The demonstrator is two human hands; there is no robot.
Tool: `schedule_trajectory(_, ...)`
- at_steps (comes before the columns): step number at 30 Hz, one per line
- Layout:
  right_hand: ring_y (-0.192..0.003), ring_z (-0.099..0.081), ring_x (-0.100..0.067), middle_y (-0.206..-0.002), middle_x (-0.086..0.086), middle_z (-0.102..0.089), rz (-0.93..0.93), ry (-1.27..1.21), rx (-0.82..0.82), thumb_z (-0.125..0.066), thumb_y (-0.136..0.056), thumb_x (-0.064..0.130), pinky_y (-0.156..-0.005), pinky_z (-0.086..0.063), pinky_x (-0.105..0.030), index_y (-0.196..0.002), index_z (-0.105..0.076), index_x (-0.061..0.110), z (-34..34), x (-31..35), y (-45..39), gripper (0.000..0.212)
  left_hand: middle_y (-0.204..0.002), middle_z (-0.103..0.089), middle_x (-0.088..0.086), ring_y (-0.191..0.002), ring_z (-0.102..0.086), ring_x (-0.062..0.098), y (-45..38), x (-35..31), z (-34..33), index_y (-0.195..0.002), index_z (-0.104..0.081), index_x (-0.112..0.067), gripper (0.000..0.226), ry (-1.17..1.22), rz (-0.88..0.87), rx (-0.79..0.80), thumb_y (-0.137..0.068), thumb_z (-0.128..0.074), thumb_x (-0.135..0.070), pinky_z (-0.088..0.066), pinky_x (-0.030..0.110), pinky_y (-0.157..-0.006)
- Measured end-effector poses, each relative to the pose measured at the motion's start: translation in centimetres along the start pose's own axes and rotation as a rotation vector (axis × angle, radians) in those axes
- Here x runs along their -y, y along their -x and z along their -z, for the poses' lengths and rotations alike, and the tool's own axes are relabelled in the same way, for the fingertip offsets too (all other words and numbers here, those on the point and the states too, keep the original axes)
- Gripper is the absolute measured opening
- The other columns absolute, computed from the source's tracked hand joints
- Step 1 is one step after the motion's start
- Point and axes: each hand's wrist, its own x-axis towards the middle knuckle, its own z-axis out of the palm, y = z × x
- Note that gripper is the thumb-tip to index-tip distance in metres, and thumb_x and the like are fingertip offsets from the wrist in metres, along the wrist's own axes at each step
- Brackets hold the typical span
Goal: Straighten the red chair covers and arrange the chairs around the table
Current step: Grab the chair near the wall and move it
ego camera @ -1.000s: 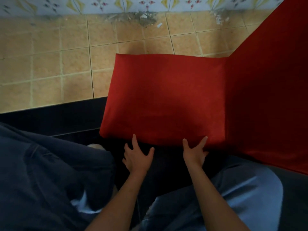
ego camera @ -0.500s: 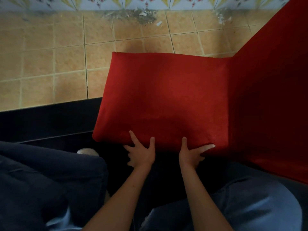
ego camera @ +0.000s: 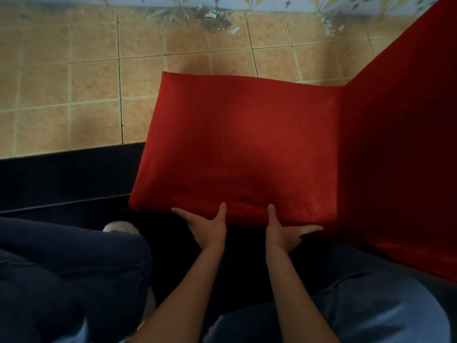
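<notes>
Far left is tiled floor (ego camera: 74, 82), w/ some dust and debris at the foot of the patterned wall (ego camera: 272, 2). Near left, a dark blue trouser leg (ego camera: 61, 280) and the tip of a pale shoe (ego camera: 118, 226) show; the person seems to crouch or bend low, prob. to reach the seat edge from the front.

In the middle is the chair seat w/ its red cover (ego camera: 242, 149). The cloth lies quite smooth on top, no big wrinkle visible. The left hand (ego camera: 207, 226) is at the near edge of the seat: thumb lies on top of the cover, the other fingers go under the edge, so it pinches the cloth hem. The right hand (ego camera: 284, 231) does the same just beside it, thumb on top, fingers spread wide below the edge. I judge both hands hold here to pull the cover tight toward the near side, or to tuck it under.

At the right the red chair back (ego camera: 395, 144) rises, also covered. Near right is a lighter blue trouser leg (ego camera: 371, 313).

No table is visible, so arranging the chairs is prob. not yet begun.
</notes>
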Motion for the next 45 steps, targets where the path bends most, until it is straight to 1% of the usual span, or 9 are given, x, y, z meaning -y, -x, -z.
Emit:
schedule_trajectory(6, -0.103, -0.047, -0.016, -0.143, -0.015, -0.039, 0.007, -0.124, 0.040, -0.089, -0.065, 0.030, -0.094, -0.037, -0.033, -0.142, 0.027, 0.047, -0.3, -0.5, -1.1, 0.140, -0.146, -0.039, 0.016, -0.124, -0.050, 0.030, -0.8, 0.3, -0.5, -0.145, 0.027, -0.036, 0.134, 0.153, 0.002, 0.006, -0.070, -0.083, -0.039, -0.034, 0.028, -0.096)
schedule_trajectory(11, -0.109, -0.050, -0.018, -0.147, -0.013, -0.037, -0.004, -0.177, 0.001, -0.090, -0.062, 0.029, -0.095, -0.037, -0.032, -0.140, 0.026, 0.051, -1.0, -1.0, -1.8, 0.142, -0.146, -0.040, 0.014, -0.121, -0.052, 0.028, -1.2, 0.8, -0.9, -0.141, 0.028, -0.045, 0.134, 0.214, 0.028, -0.013, -0.068, -0.085, -0.038, -0.032, 0.028, -0.094)
schedule_trajectory(18, -0.109, -0.046, -0.012, -0.145, -0.005, -0.035, 0.024, -0.259, -0.025, -0.090, -0.062, 0.021, -0.096, -0.039, -0.033, -0.143, 0.019, 0.051, -1.6, -1.0, -2.1, 0.140, -0.147, -0.036, 0.009, -0.111, -0.045, 0.010, -1.5, 0.9, -1.3, -0.143, 0.025, -0.045, 0.134, 0.288, 0.006, -0.005, -0.069, -0.086, -0.030, -0.032, 0.027, -0.097)
schedule_trajectory(23, -0.109, -0.045, -0.010, -0.125, 0.007, -0.030, 0.061, -0.283, -0.038, -0.090, -0.063, 0.017, -0.096, -0.038, -0.029, -0.149, 0.012, 0.044, -1.4, -1.0, -1.9, 0.136, -0.151, -0.030, 0.010, -0.114, -0.044, 0.012, -1.3, 0.4, -1.1, -0.146, 0.019, -0.043, 0.133, 0.315, 0.029, -0.009, -0.067, -0.087, -0.025, -0.033, 0.027, -0.097)
schedule_trajectory(25, -0.111, -0.044, -0.009, -0.128, 0.007, -0.030, 0.080, -0.283, -0.043, -0.089, -0.063, 0.015, -0.097, -0.036, -0.027, -0.150, 0.011, 0.041, -1.4, -1.0, -1.7, 0.135, -0.153, -0.026, 0.009, -0.117, -0.040, 0.010, -1.3, 0.1, -1.0, -0.146, 0.018, -0.043, 0.133, 0.331, 0.039, 0.000, -0.067, -0.087, -0.023, -0.032, 0.028, -0.099)
schedule_trajectory(29, -0.111, -0.043, -0.008, -0.142, 0.000, -0.035, 0.073, -0.298, -0.058, -0.089, -0.064, 0.015, -0.097, -0.037, -0.027, -0.150, 0.009, 0.042, -1.4, -0.9, -1.3, 0.133, -0.155, -0.020, 0.011, -0.131, -0.041, 0.024, -1.2, -0.4, -0.7, -0.146, 0.016, -0.043, 0.132, 0.318, 0.070, 0.006, -0.067, -0.087, -0.021, -0.032, 0.033, -0.104)
schedule_trajectory(35, -0.108, -0.044, -0.008, -0.139, -0.001, -0.037, 0.060, -0.312, -0.054, -0.089, -0.065, 0.017, -0.095, -0.038, -0.029, -0.149, 0.009, 0.044, -2.0, -0.3, -0.1, 0.133, -0.153, -0.024, 0.013, -0.115, -0.043, 0.016, -1.5, -1.7, 0.2, -0.147, 0.014, -0.043, 0.132, 0.308, 0.071, 0.004, -0.066, -0.088, -0.020, -0.033, 0.029, -0.094)
schedule_trajectory(38, -0.106, -0.043, -0.008, -0.140, -0.002, -0.038, 0.041, -0.306, -0.068, -0.089, -0.065, 0.018, -0.091, -0.037, -0.026, -0.149, 0.009, 0.045, -2.1, 0.4, 0.7, 0.132, -0.151, -0.028, 0.013, -0.119, -0.046, 0.021, -1.3, -2.7, 0.8, -0.146, 0.015, -0.045, 0.132, 0.295, 0.103, 0.009, -0.066, -0.088, -0.021, -0.033, 0.029, -0.090)
schedule_trajectory(45, -0.099, -0.045, -0.010, -0.142, -0.008, -0.040, -0.035, -0.241, -0.075, -0.088, -0.067, 0.024, -0.085, -0.040, -0.030, -0.146, 0.013, 0.050, -1.7, 3.4, 3.2, 0.131, -0.150, -0.030, 0.015, -0.127, -0.046, 0.030, -0.1, -6.5, 2.6, -0.145, 0.018, -0.045, 0.133, 0.218, 0.180, 0.014, -0.067, -0.087, -0.023, -0.037, 0.045, -0.104)
